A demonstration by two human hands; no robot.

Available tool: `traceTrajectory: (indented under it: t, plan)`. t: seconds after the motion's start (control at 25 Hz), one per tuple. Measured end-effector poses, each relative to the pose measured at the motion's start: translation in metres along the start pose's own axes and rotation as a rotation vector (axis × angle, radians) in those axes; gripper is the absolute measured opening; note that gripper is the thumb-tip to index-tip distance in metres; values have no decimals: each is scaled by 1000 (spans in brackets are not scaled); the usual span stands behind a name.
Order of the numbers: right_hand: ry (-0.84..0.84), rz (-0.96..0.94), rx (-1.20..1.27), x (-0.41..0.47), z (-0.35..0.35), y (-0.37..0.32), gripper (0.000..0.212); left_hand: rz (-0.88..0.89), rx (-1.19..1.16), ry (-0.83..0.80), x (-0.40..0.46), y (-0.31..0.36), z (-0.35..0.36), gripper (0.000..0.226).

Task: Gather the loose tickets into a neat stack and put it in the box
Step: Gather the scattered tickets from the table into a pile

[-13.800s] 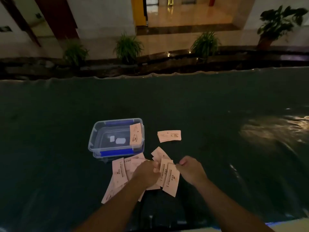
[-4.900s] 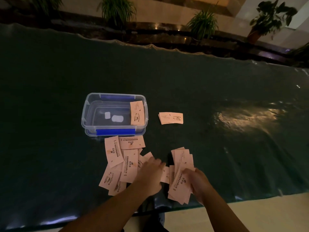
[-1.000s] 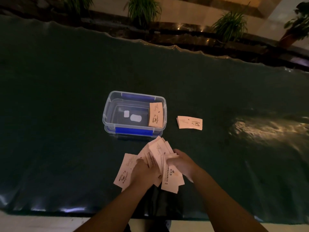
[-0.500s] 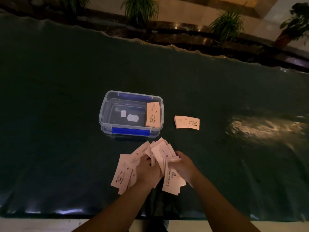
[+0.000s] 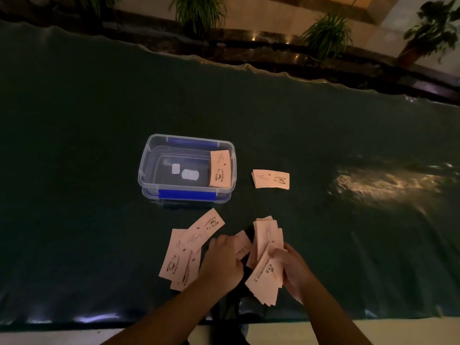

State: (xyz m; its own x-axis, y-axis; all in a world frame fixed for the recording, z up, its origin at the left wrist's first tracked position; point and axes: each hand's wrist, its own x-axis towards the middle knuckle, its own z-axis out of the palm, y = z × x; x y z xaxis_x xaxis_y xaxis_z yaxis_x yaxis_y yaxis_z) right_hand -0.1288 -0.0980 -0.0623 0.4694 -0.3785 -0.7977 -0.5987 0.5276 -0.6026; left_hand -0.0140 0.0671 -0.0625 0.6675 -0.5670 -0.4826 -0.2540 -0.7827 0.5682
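A clear plastic box [image 5: 149, 155] with blue clips stands on the dark green table, with one pink ticket [image 5: 220, 168] leaning inside its right end. My right hand [image 5: 291, 270] holds a fanned bunch of pink tickets [image 5: 266, 260] near the table's front edge. My left hand [image 5: 222, 260] rests palm down on a loose ticket [image 5: 245, 245] just left of that bunch. Several more loose tickets [image 5: 184, 252] lie spread to the left of my left hand. A small neat stack of tickets [image 5: 271, 179] lies to the right of the box.
The dark green table cover [image 5: 99, 108] stretches far to the left, right and back. A bright reflection [image 5: 388, 183] shines on it at the right. Potted plants [image 5: 199, 13] stand beyond the far edge. The front edge runs just below my forearms.
The bunch has split: my right hand has drawn its tickets to the right, while my left hand has come off the bunch and now lies on a loose ticket.
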Motion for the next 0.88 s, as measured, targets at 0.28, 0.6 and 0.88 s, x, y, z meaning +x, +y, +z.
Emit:
traceTrajectory:
  t: [0.28, 0.6, 0.88]
  plan:
    - [64, 43, 130, -7, -11, 10, 48, -44, 280, -32, 0, -31, 6, 89]
    - [-20, -79, -443, -12, 15, -10, 41, 281, 222, -46, 0, -18, -9, 68]
    - [-78, -139, -798, -3, 35, -15, 56, -131, 356, 235, 10, -63, -60, 85]
